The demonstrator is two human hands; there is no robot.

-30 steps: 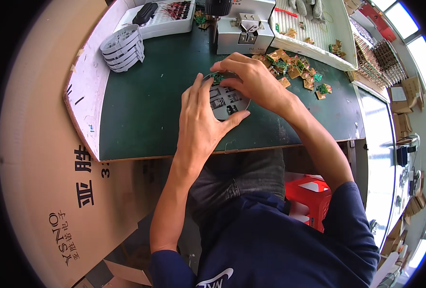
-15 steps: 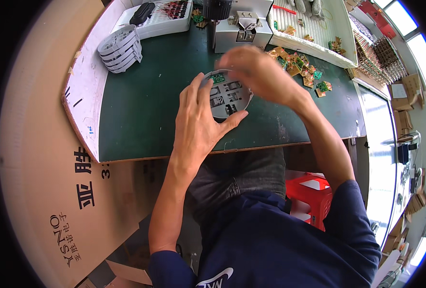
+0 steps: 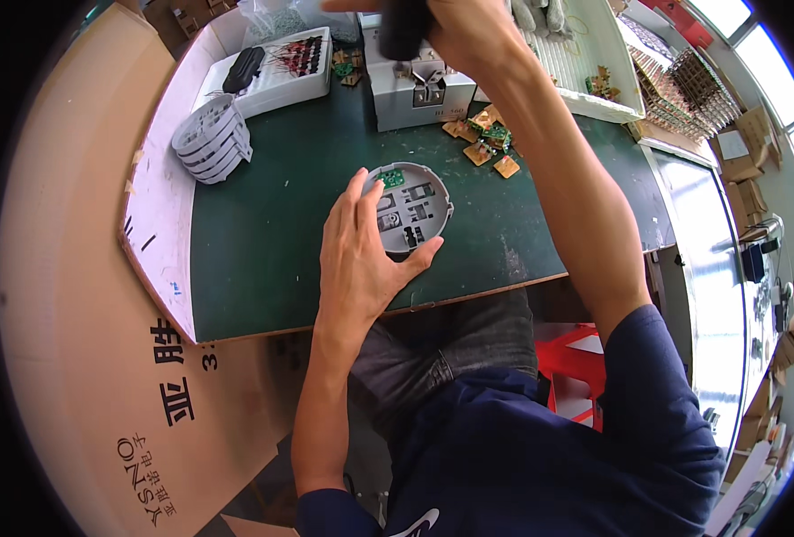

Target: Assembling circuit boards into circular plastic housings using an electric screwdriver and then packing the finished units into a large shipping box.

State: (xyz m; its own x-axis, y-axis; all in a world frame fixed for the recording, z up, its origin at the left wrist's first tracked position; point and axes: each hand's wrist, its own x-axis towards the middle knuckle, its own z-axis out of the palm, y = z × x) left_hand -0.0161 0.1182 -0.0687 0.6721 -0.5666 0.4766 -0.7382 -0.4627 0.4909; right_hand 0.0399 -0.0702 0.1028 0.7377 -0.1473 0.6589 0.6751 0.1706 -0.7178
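On the bench lies a round grey plastic housing with its inside facing up. A small green circuit board and several dark fittings sit in it. My left hand grips the housing from its left side, thumb at the near rim and fingers at the far left. Higher up, my right hand is at a black cylindrical tool that looks like a power screwdriver. My fingers pass behind the tool and are partly cut off by the top edge; the hand seems closed around it.
Behind the housing stands a silver metal box. Copper-coloured and green boards lie right of it, partly behind my forearm. Stacked grey housings and a white foam tray with red-and-black wired parts stand left. Another white tray is at right.
My right hand has left the housing's far rim and moved up to the black tool, which has shifted relative to the silver box. My left hand still holds the housing. The view has shifted slightly.
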